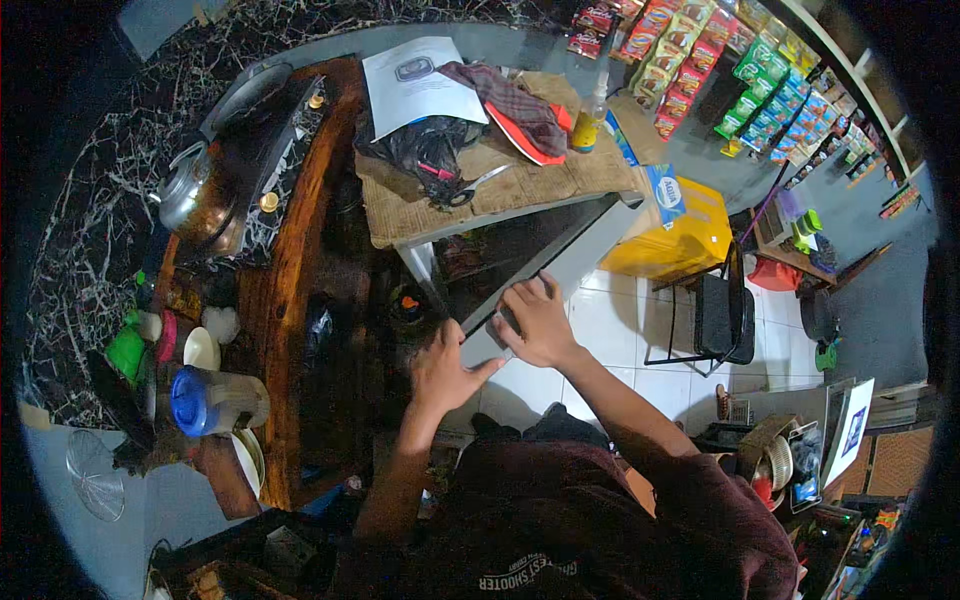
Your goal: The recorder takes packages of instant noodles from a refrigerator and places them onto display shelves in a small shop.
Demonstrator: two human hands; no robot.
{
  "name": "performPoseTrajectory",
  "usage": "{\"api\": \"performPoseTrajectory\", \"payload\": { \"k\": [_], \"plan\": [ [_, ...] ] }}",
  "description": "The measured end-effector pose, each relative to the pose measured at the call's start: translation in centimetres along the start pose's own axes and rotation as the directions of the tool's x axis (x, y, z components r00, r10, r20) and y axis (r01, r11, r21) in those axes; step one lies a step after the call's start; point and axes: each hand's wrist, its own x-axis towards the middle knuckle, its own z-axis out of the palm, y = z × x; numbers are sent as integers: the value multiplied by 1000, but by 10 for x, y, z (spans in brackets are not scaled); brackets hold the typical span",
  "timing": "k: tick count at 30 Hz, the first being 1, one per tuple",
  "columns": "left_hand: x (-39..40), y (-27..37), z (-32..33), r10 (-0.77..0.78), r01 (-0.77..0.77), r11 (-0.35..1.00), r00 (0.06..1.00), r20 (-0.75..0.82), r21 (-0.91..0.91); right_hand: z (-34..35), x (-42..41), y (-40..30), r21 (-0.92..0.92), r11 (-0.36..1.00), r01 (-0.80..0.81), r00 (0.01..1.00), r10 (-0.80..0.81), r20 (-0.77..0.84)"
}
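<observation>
Both hands are on the pale door (pixel 592 244) of a low cabinet that looks like a small refrigerator. The door stands ajar, angled out from the cabinet at its right end. My left hand (pixel 444 371) grips the door's near free end, thumb pointing right. Further along, my right hand (pixel 541 321) has its fingers hooked over the door's top edge. Inside the dark gap, reddish items (pixel 469 259) are visible but too dim to name. Flattened cardboard (pixel 397 206) covers the cabinet top, bearing a printed sheet (pixel 412 86), a black plastic bag (pixel 420 154), scissors (pixel 480 184) and a plaid cloth (pixel 517 97).
A wooden counter (pixel 289 300) on the left carries a gas stove, a metal kettle (pixel 199 199) and a blue-lidded container (pixel 202 401). A spray bottle (pixel 591 116) stands on the cardboard. To the right are a yellow box (pixel 675 232) and a black folding chair (pixel 720 315). Sachet strips (pixel 690 75) hang behind.
</observation>
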Motion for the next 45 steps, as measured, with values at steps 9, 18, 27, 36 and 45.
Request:
{"api": "performPoseTrajectory", "payload": {
  "k": [9, 18, 27, 36, 45],
  "plan": [
    [-12, 53, 2, -90, 1, 969, 932, 351, 246, -21, -35, 8, 68, 998, 2, 1000, 0, -26],
    [-15, 108, 26, 3, -83, 989, 836, 548, 122, -47, -88, 31, 198, 980, 14, 999, -21, 33],
    [-15, 177, 73, 64, -131, 990, 755, 652, 54, -70, -147, 75, 316, 948, 31, 996, -3, -88],
    [-22, 241, 139, 243, -31, 947, 717, 653, -319, -123, -194, 133, 394, 919, -18, 998, -6, 59],
    [-36, 216, 186, 480, -108, 818, 670, 566, -565, -186, -208, 181, 279, 947, -161, 958, 83, 274]
  ]
}}
